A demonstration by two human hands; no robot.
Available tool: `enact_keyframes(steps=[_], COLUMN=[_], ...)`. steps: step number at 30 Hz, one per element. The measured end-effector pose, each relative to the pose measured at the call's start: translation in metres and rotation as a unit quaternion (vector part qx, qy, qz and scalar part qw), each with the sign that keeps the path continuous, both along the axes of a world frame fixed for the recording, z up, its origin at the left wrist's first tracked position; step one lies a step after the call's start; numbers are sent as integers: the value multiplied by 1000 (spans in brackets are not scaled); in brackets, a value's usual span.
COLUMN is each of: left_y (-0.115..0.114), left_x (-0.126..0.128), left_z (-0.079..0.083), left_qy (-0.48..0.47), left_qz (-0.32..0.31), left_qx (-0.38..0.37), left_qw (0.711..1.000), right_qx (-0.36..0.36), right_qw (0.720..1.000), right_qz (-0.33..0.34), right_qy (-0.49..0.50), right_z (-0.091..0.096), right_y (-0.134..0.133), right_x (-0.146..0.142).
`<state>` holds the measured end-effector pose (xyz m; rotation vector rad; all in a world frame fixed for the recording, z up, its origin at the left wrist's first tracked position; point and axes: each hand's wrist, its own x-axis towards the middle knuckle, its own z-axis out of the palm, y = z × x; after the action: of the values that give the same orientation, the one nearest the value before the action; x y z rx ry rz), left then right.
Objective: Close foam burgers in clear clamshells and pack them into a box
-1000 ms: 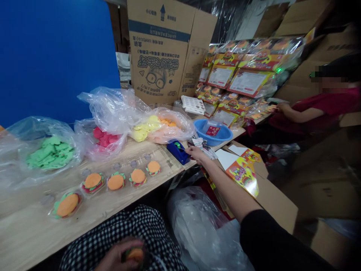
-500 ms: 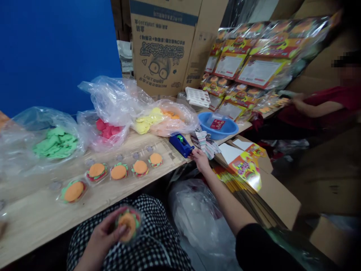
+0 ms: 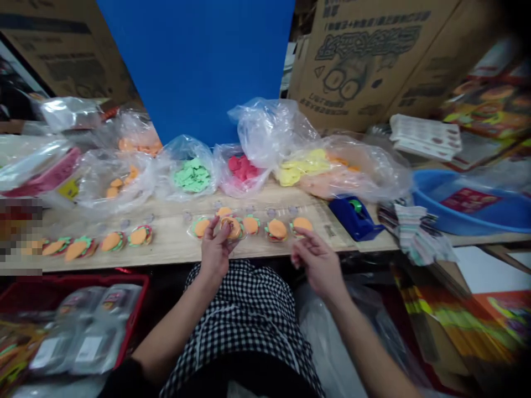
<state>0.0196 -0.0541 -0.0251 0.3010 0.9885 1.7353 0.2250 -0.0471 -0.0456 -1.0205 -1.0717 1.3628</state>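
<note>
My left hand (image 3: 214,251) grips a small burger-shaped piece (image 3: 233,228) in a clear plastic shell, with an orange bun top, raised over the table edge. To its right, my right hand (image 3: 317,260) hovers with thumb and fingers drawn together; anything between the fingertips is too small to make out. Just beyond those fingers lies another burger-shaped piece (image 3: 302,225) in its clear shell. More of them, like this one (image 3: 276,230), sit in a row on the wooden table (image 3: 166,255). A blue tape dispenser (image 3: 354,218) stands to the right of my right hand.
Bags of green pieces (image 3: 193,176), red pieces (image 3: 244,170) and yellow pieces (image 3: 301,166) line the table's back. Gloves (image 3: 415,232) and a blue basin (image 3: 440,213) are at right. A red crate (image 3: 141,298) holds clear packs below left. Cardboard boxes (image 3: 365,66) stand behind.
My view has swung left. My right hand has left the tape dispenser and come back near my left hand. The left hand has risen, still holding the burger-shaped piece.
</note>
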Motion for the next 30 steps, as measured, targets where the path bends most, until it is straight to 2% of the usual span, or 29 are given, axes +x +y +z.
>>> enact_keyframes(steps=[2, 4, 8, 12, 17, 19, 22, 24, 27, 30], left_y=[-2, -5, -16, -27, -38, -42, -46, -48, -46, -45], left_x=[2, 4, 3, -1, -11, -17, -30, -38, -47, -52], left_z=[-2, -4, -6, -6, -4, -3, -4, -3, -1, 1], left_qy=[-11, -20, -30, -33, -58, -74, -83, -73, -51, -45], left_qz=[23, 40, 70, 81, 94, 115, 156, 182, 217, 255], left_qx=[12, 21, 25, 33, 39, 38, 54, 65, 66, 52], left_qw=[1000, 999, 997, 996, 993, 990, 983, 979, 972, 964], right_qx=[18, 43, 60, 70, 76, 89, 131, 182, 258, 263], right_qw=[999, 997, 998, 998, 996, 995, 987, 969, 933, 917], right_qz=[33, 36, 8, -7, 37, 35, -22, -37, 27, 131], right_qy=[30, 45, 35, 5, 4, -10, -88, -164, -248, -269], right_z=[7, 4, -13, -23, -26, -28, -28, -25, -17, -14], right_y=[-16, -26, -29, -27, -28, -29, -32, -35, -36, -30], right_x=[-48, -86, -128, -141, -147, -149, -148, -148, -156, -174])
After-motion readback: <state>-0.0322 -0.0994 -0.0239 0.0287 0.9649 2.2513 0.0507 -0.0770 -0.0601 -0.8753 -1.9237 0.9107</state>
